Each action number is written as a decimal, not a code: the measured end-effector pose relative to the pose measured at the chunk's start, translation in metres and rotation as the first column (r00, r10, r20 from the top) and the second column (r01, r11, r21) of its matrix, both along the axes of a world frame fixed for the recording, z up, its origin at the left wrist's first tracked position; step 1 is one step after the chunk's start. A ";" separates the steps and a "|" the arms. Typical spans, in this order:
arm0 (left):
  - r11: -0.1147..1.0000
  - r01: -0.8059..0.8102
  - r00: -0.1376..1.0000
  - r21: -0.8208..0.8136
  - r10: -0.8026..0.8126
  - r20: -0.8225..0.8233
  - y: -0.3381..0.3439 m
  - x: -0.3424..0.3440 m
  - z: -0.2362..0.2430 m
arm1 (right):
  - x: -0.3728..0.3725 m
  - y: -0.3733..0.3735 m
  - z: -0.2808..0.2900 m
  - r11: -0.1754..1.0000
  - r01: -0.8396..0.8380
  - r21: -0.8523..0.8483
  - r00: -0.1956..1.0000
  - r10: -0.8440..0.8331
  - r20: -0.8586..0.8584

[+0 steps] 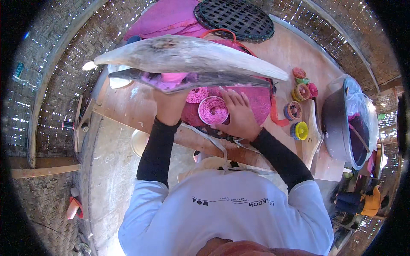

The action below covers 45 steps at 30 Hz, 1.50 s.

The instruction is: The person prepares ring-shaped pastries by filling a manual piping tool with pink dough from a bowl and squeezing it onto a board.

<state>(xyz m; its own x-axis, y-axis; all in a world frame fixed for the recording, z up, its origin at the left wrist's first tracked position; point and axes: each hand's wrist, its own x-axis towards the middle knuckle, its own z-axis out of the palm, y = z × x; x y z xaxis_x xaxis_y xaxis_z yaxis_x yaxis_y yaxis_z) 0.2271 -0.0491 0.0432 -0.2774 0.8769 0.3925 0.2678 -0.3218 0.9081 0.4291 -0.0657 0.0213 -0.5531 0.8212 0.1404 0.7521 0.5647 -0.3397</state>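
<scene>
My left hand [172, 100] reaches up to the dark, pink-stained underside of a long pale wooden piece [188, 54]; its fingers are hidden there. My right hand [237, 113] has its fingers spread beside a round pink ring-shaped piece in a white rim [213, 110], thumb at its lower edge. A second pink piece [196, 94] lies just behind. Both sit on a pink-stained round mat [262, 113], partly covered by the wooden piece.
A wooden table [273, 55] holds a dark woven tray [234, 19], pink sheets [160, 19] and several small colored rings [301, 132] at the right. A large tub [335, 119] stands at the right edge. A person in orange [369, 200] is at far right.
</scene>
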 end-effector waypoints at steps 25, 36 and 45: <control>0.892 0.312 0.918 0.328 -0.194 -0.346 0.033 0.049 0.017 | 0.094 0.032 0.112 0.388 -0.643 -0.660 0.413 -0.550 -0.726; 0.438 0.558 -0.191 0.705 -0.759 0.622 0.122 0.041 0.031 | 0.125 0.032 0.086 0.436 -0.110 -0.893 0.859 -0.410 -0.306; 0.600 0.542 -0.335 0.588 -0.487 0.807 0.117 0.034 -0.020 | 0.109 0.048 0.062 0.276 -0.022 -0.961 0.868 -0.472 -0.156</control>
<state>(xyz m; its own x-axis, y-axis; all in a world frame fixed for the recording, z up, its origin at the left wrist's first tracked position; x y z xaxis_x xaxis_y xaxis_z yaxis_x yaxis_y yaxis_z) 0.2611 0.0682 0.0229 0.2663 0.9105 0.3164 -0.9639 0.2526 0.0842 0.5383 -0.0177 0.0831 -0.4287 0.6055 -0.6705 0.4713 -0.4833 -0.7377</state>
